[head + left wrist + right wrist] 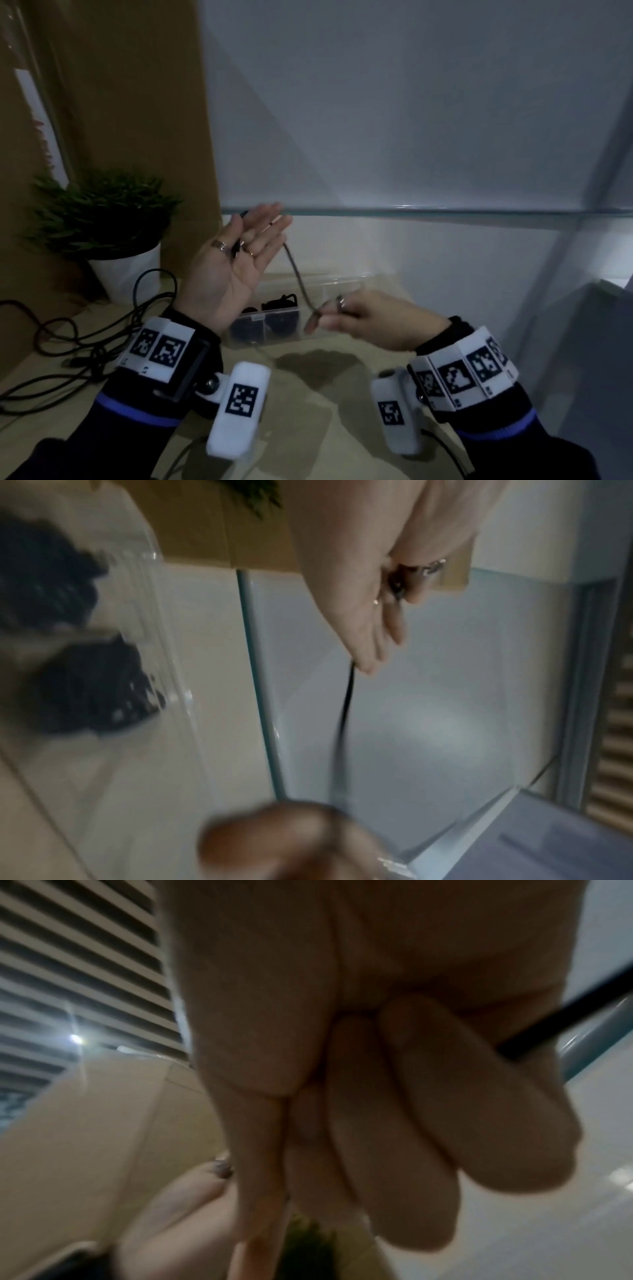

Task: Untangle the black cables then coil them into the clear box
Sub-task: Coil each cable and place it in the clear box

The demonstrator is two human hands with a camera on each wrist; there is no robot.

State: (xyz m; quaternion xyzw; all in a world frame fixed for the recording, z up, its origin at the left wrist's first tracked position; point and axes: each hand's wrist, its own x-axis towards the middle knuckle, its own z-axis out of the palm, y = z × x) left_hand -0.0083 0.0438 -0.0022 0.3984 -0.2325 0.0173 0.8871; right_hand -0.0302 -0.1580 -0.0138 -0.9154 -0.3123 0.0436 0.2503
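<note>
Cable (295,270) running taut-ish between the two hands, lifted over the table (308,404). The left hand (236,260) is spread wide, palm up, fingers straight, and its thumb is pressing the cable's plug end against the palm. The right hand (359,320) is curling its fingers and pinching the cable lower down, just above the clear box (346,284). Two black bundles are already sitting in the box's left compartments.

Now the risks, as I judge them. That thumb hold is looking light; a hard tug from the right hand could be pulling the plug free, and the winding would be starting over. The span is hanging close to the box rim, so a low sweep could be snagging it or nudging the box along the table. More loose black cables (78,339) are lying to the left by the potted plant (102,219); a dangling tail could be catching in those.
</note>
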